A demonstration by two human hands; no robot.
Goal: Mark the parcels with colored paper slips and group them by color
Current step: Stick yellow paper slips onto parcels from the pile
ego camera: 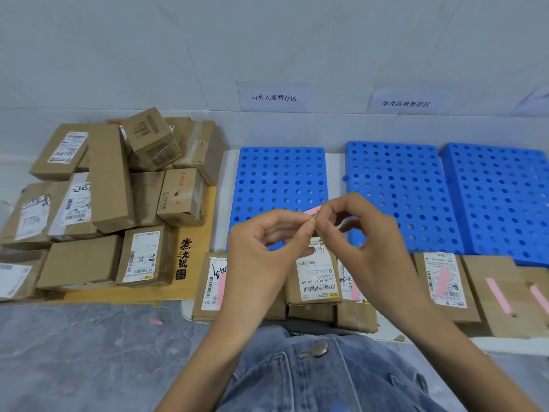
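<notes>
Pinching a pink paper slip [313, 210] — left hand [267, 248] and right hand [365, 233] are gripping it above a cardboard parcel [319, 278] labelled "502B P021-00 69", at the near edge of the blue perforated pallet [279, 173].

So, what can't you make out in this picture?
Head view:
Pink slip: mostly hidden by the fingers of the left hand and right hand pinching it.
Middle parcel: label partly covered by both hands.
Rightmost parcel: cut off by the frame edge.
Fine label print: too small to read.
</notes>
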